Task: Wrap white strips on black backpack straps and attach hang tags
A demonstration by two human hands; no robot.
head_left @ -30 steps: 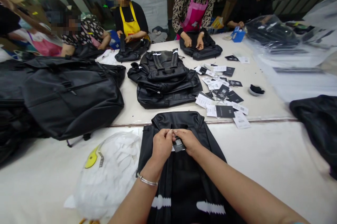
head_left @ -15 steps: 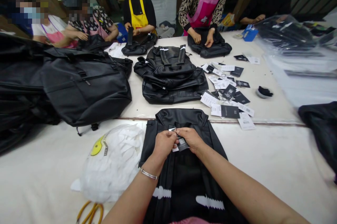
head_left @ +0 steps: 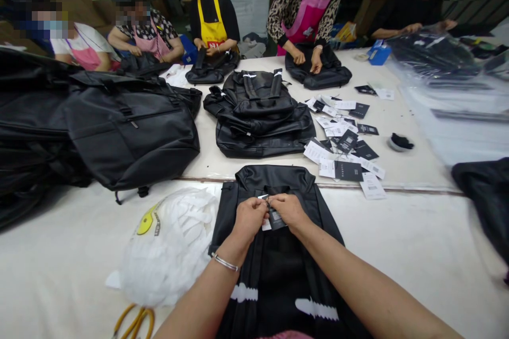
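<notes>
A black backpack (head_left: 274,264) lies flat on the white table in front of me, its top pointing away. Both hands meet over its upper part. My left hand (head_left: 248,218) is closed in a pinch on the fastening of a small black and white hang tag (head_left: 273,219). My right hand (head_left: 288,210) pinches the same tag from the other side. The tag hangs between my fingers just below the backpack's top handle. A silver bangle sits on my left wrist.
A clear bag of white pieces (head_left: 170,246) lies left of the backpack, yellow-handled scissors (head_left: 133,320) below it. Loose tags (head_left: 344,142) are scattered ahead right. Stacked black backpacks (head_left: 258,116) and a big one (head_left: 127,132) lie beyond. Several people work along the far edge.
My hands stay together on the tag, with small finger shifts. The view has tipped a little, so the scissors now show at the bottom left.
</notes>
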